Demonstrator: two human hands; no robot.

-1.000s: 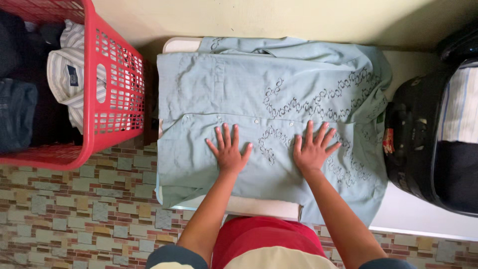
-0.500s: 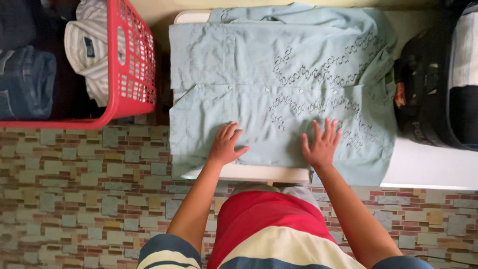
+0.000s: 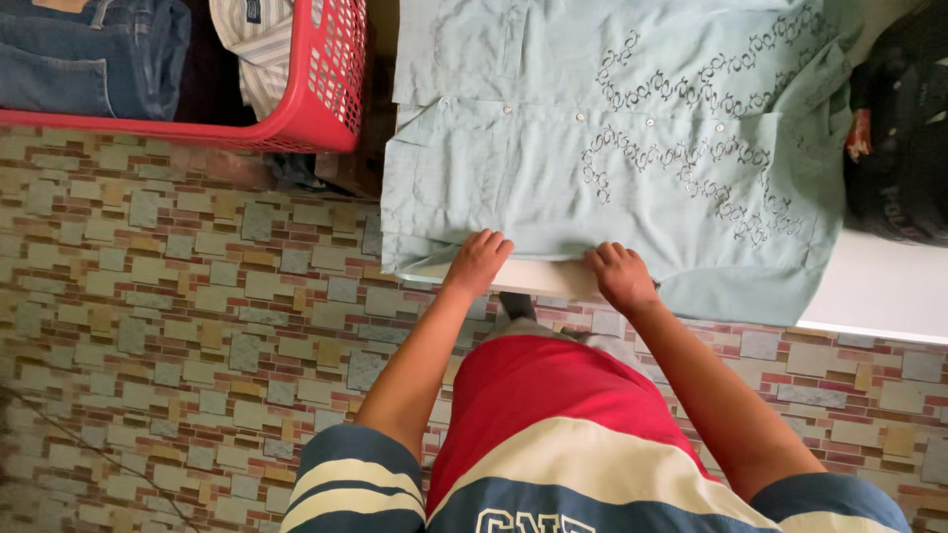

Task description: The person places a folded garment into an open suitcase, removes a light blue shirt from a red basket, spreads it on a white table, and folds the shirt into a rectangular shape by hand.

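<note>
The pale green shirt lies spread flat on the white worktop, its buttoned front and dark embroidered pattern facing up, and its near hem runs along the worktop's front edge, right under the fingers. The left hand and the right hand both sit at that hem, a little apart, with the fingers curled narrow over the cloth; they look to be pinching the edge, though how firmly they hold cannot be told from above. Judging by this, the step in hand is taking hold of the lower hem of the smoothed shirt. The next move would call for both hands lifting together and evenly, so the cloth stays flat and the fold line stays straight. Beyond the left fingers, off the worktop's corner, stands a red laundry basket holding jeans and a striped shirt. Beyond the right fingers a black bag rests at the shirt's far side.
</note>
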